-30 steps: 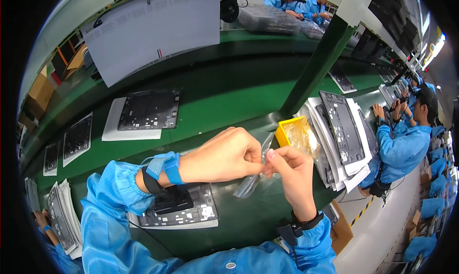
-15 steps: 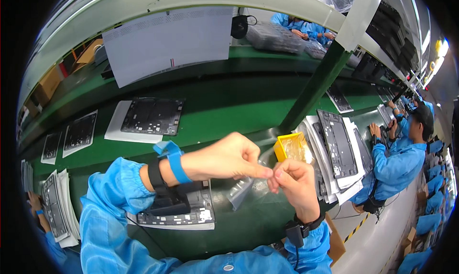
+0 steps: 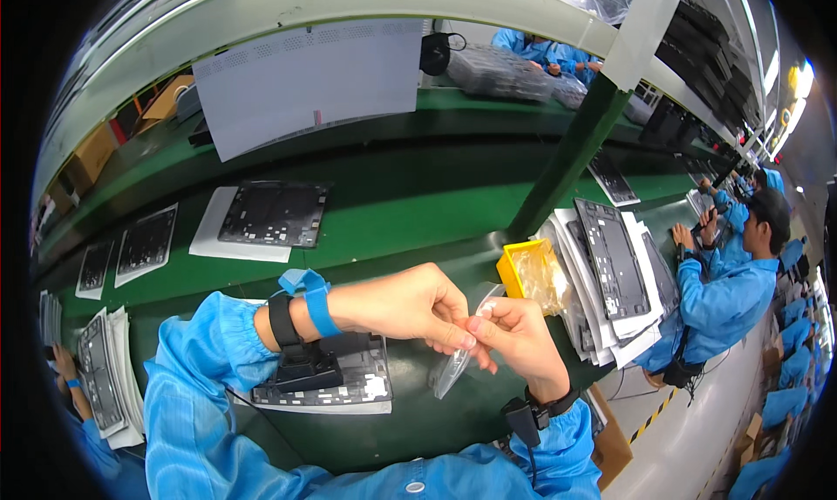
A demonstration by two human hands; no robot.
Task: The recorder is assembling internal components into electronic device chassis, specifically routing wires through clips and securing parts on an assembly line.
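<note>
My left hand (image 3: 423, 306) and my right hand (image 3: 523, 341) meet over the near edge of the green bench, thumbs and fingertips pinched together. Between them is a small clear plastic bag (image 3: 451, 374), its lower end hanging down and its upper end showing above my right fingers. What the bag contains is too small to make out. Beneath my left forearm a black flat housing panel (image 3: 362, 374) with white patches lies on a white sheet, partly covered by my wrist. Just beyond my right hand stands a yellow bin (image 3: 513, 275) with clear plastic in it.
To the right is a stack of black panels and white sheets (image 3: 615, 269); a co-worker (image 3: 732, 269) sits past it. Another panel (image 3: 275, 214) lies on the belt ahead. A green post (image 3: 567, 164) rises behind the bin. At far left, a person's hand (image 3: 65, 365) touches another stack.
Both hands have lowered and shifted slightly left. The plastic bag, earlier partly hidden below the hands, now shows clearly between the fingers of both.
</note>
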